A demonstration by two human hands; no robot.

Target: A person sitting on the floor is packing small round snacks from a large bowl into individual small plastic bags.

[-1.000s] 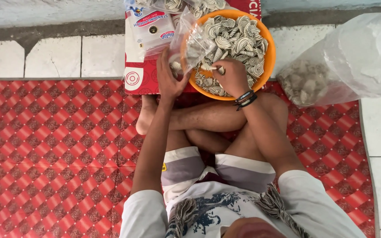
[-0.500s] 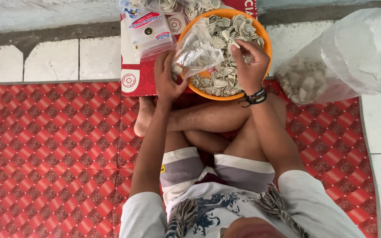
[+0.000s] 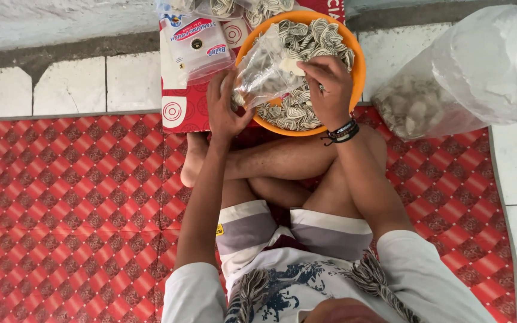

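We take the orange bowl (image 3: 359,72) as our landmark; it sits on the tiles just beyond our crossed legs, heaped with striped, shell-shaped crackers (image 3: 306,110). A second ago the small clear bag (image 3: 265,72) hung over the bowl's near left side with our hands low at the near rim; now it has been lifted and tilted across the bowl's left half, its mouth turned toward the middle. Our left hand (image 3: 225,107) has stayed at the near left rim, fingers curled and pinching the lower end of the bag. Our right hand (image 3: 328,90) has moved up from the near rim to over the centre of the bowl, fingers bunched together and bent down at the bag's mouth; whether they hold a cracker there we cannot tell, the fingertips being hidden. We judge from this shift that the filling of the bag goes on, with the bag now held open and a few pieces already showing through the plastic.

Left of the bowl lies a pack of empty pouches (image 3: 197,45) on a red box (image 3: 178,110); right of the bowl a large clear sack (image 3: 468,75) of more crackers slumps on the tiles; on the near side of the bowl the red patterned mat (image 3: 79,197) spreads under our legs.
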